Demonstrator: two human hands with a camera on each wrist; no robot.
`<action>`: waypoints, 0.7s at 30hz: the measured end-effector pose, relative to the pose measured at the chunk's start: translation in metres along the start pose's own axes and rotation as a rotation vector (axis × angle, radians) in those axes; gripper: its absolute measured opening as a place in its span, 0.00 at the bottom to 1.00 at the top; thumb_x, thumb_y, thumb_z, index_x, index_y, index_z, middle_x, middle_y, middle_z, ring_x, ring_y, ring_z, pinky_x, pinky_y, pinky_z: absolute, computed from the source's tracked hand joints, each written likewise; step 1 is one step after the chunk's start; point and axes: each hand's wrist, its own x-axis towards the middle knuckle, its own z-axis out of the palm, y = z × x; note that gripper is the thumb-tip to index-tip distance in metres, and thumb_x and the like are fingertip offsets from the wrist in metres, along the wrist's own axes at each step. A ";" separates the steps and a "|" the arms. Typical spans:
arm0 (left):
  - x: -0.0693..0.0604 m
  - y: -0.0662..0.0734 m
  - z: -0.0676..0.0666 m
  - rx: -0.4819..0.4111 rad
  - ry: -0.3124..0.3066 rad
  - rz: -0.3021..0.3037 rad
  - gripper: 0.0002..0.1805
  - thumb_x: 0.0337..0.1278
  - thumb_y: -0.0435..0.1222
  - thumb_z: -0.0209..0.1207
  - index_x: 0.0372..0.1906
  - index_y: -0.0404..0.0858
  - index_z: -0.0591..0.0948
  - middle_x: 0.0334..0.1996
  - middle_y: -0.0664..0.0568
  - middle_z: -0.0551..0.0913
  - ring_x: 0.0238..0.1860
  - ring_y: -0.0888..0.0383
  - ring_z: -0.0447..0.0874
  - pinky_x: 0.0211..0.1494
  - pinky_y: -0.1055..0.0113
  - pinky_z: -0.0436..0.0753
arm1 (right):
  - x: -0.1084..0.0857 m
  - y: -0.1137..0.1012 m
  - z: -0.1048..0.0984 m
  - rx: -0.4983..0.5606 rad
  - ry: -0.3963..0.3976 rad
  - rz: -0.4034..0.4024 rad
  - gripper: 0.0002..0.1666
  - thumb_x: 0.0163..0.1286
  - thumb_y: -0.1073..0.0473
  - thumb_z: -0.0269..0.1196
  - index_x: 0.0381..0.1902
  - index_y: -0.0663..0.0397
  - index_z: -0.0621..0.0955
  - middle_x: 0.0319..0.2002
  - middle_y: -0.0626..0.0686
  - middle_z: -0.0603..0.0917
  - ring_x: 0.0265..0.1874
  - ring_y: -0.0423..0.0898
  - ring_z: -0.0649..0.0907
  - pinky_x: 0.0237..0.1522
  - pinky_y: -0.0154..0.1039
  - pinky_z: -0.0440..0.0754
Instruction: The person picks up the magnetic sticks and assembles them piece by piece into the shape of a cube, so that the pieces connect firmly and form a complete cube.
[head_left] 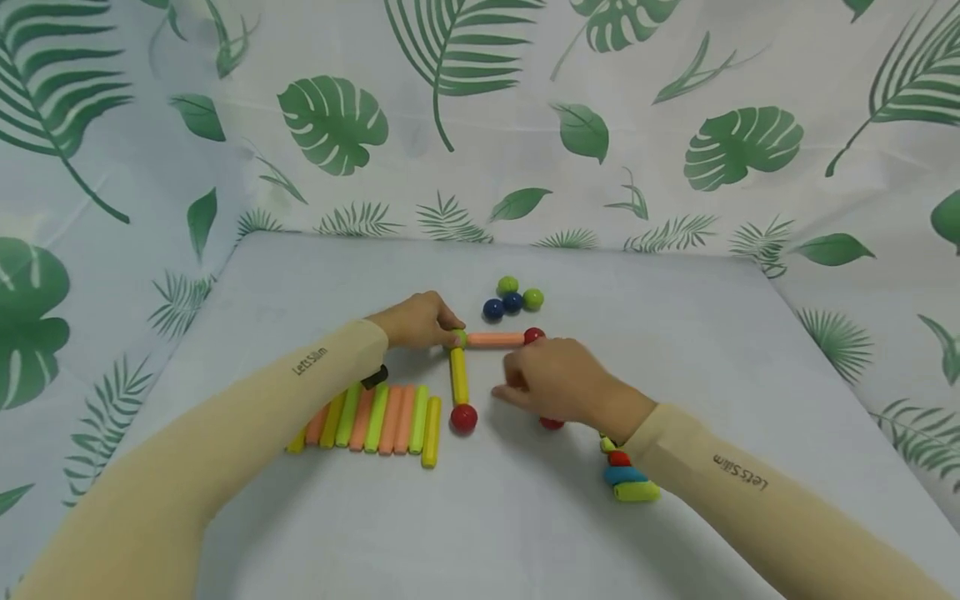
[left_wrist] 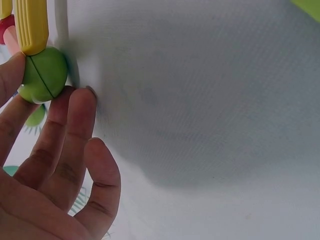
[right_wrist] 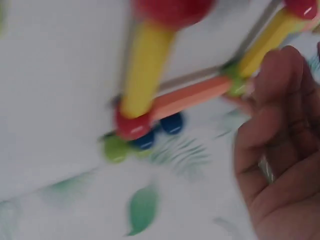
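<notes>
Frame of sticks and balls lies on the white table [head_left: 420, 533], mid-table between the person's two hands, three sides joined. Left hand [head_left: 420, 321] pinches the green corner ball [left_wrist: 45, 75] at the frame's far left, thumb on one side, fingertips on the other, outer fingers bent away from it. Left yellow stick [head_left: 459, 375] runs from that ball toward the person, ending in the near-left red ball [head_left: 464, 418]. Salmon stick [head_left: 495, 340] runs across from the green ball to the far-right red ball [head_left: 533, 334]. Right yellow stick [right_wrist: 147, 70] links that one to the near-right red ball [head_left: 552, 423], which the right hand partly covers in the head view. Right hand [head_left: 566, 379] is over the frame's right side, fingers loosely bent, gripping nothing visible; right wrist view shows those fingers apart from the sticks, slightly blurred. Behind the frame, two blue balls [head_left: 512, 302] and two lime balls [head_left: 533, 298] sit clustered. Left of it, a row of loose sticks [head_left: 377, 419] in yellow, salmon and lime, partly under the left sleeve [head_left: 247, 417]. Short coloured pieces [head_left: 636, 492], lime, red and blue, lie beside the right sleeve [head_left: 750, 508], some hidden. Leaf-print cloth [head_left: 480, 183] hangs behind.
</notes>
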 end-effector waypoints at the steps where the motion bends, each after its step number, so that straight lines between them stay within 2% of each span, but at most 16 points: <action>1: 0.000 0.000 0.000 -0.002 0.001 0.001 0.20 0.68 0.41 0.65 0.61 0.40 0.83 0.56 0.47 0.84 0.60 0.50 0.79 0.61 0.58 0.77 | 0.000 -0.011 0.003 -0.014 0.025 -0.115 0.12 0.67 0.45 0.69 0.32 0.45 0.85 0.24 0.42 0.80 0.22 0.38 0.77 0.25 0.33 0.75; 3: 0.000 -0.001 -0.001 -0.010 0.002 0.004 0.20 0.67 0.41 0.65 0.61 0.39 0.83 0.57 0.47 0.84 0.60 0.50 0.79 0.61 0.58 0.78 | 0.000 -0.033 0.010 -0.078 0.045 -0.317 0.09 0.67 0.50 0.70 0.41 0.46 0.86 0.35 0.43 0.84 0.28 0.37 0.81 0.30 0.32 0.78; 4: 0.000 -0.001 -0.001 -0.014 0.002 0.004 0.20 0.67 0.41 0.65 0.61 0.39 0.83 0.57 0.47 0.84 0.60 0.49 0.79 0.60 0.58 0.78 | 0.000 -0.043 0.014 -0.120 0.050 -0.395 0.11 0.68 0.52 0.70 0.46 0.46 0.86 0.42 0.44 0.85 0.31 0.37 0.83 0.32 0.32 0.80; 7: 0.000 -0.001 0.000 -0.018 0.007 0.005 0.20 0.67 0.41 0.65 0.61 0.40 0.83 0.57 0.47 0.84 0.60 0.49 0.79 0.59 0.58 0.79 | 0.001 -0.064 0.027 -0.300 0.070 -0.537 0.18 0.68 0.56 0.70 0.56 0.46 0.84 0.54 0.46 0.84 0.37 0.40 0.86 0.36 0.33 0.82; 8: 0.001 -0.001 0.001 -0.018 0.009 0.007 0.20 0.67 0.41 0.65 0.61 0.40 0.83 0.57 0.47 0.84 0.60 0.49 0.79 0.59 0.58 0.79 | 0.001 -0.068 0.030 -0.360 0.073 -0.558 0.20 0.68 0.57 0.69 0.58 0.45 0.84 0.57 0.47 0.83 0.40 0.41 0.87 0.39 0.34 0.83; 10: 0.001 -0.001 0.001 -0.012 0.016 0.008 0.20 0.67 0.41 0.65 0.60 0.40 0.84 0.57 0.48 0.84 0.60 0.50 0.79 0.59 0.58 0.79 | 0.003 -0.074 0.036 -0.448 0.091 -0.591 0.20 0.68 0.60 0.70 0.57 0.43 0.85 0.57 0.46 0.83 0.39 0.40 0.87 0.40 0.34 0.83; 13: 0.000 0.000 0.002 -0.009 0.020 0.006 0.20 0.67 0.41 0.65 0.60 0.40 0.84 0.57 0.47 0.84 0.60 0.50 0.79 0.60 0.58 0.78 | 0.004 -0.076 0.042 -0.536 0.128 -0.639 0.16 0.65 0.61 0.72 0.51 0.42 0.87 0.49 0.45 0.85 0.35 0.39 0.86 0.38 0.32 0.81; 18: -0.001 -0.001 0.002 -0.014 0.019 -0.002 0.20 0.67 0.41 0.65 0.60 0.40 0.84 0.57 0.47 0.84 0.60 0.50 0.79 0.59 0.58 0.78 | 0.005 -0.076 0.045 -0.594 0.170 -0.689 0.11 0.65 0.59 0.72 0.45 0.44 0.88 0.38 0.45 0.82 0.29 0.37 0.83 0.32 0.31 0.77; 21: -0.001 -0.002 0.002 -0.016 0.019 0.002 0.20 0.68 0.41 0.65 0.60 0.40 0.83 0.57 0.47 0.84 0.60 0.50 0.79 0.58 0.59 0.79 | 0.005 -0.075 0.046 -0.597 0.184 -0.689 0.10 0.66 0.61 0.71 0.44 0.45 0.87 0.37 0.45 0.81 0.27 0.38 0.80 0.32 0.32 0.76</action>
